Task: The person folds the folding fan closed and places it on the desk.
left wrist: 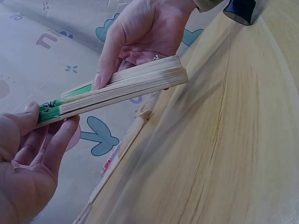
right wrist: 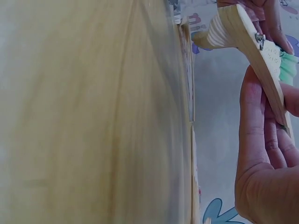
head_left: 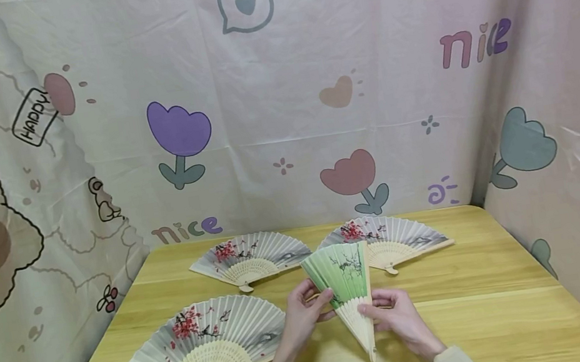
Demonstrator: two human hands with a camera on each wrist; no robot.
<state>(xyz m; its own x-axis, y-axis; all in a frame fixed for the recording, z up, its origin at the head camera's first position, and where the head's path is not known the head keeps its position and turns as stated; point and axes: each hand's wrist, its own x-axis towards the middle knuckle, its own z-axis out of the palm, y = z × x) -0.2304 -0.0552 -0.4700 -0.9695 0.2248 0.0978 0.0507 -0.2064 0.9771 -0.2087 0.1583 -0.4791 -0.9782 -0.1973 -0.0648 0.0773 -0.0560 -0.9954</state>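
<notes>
Both hands hold a green folding fan [head_left: 347, 279], partly spread, with dark branches painted on its leaf and pale wooden ribs. My left hand [head_left: 305, 314] pinches its left edge, thumb in front and fingers behind. My right hand [head_left: 399, 315] grips the right edge lower down, by the ribs. The fan points upward above the table, its pivot end lowest. In the left wrist view, the fan's ribs [left wrist: 126, 86] are stacked close together between the two hands. A small metal pivot ring [right wrist: 260, 41] shows in the right wrist view.
Three spread grey fans with red blossoms lie on the wooden table [head_left: 488, 314]: a front left fan [head_left: 213, 345], a back left fan [head_left: 251, 260] and a back right fan [head_left: 390, 241], partly behind the green one. A patterned cloth [head_left: 263, 84] hangs around the table.
</notes>
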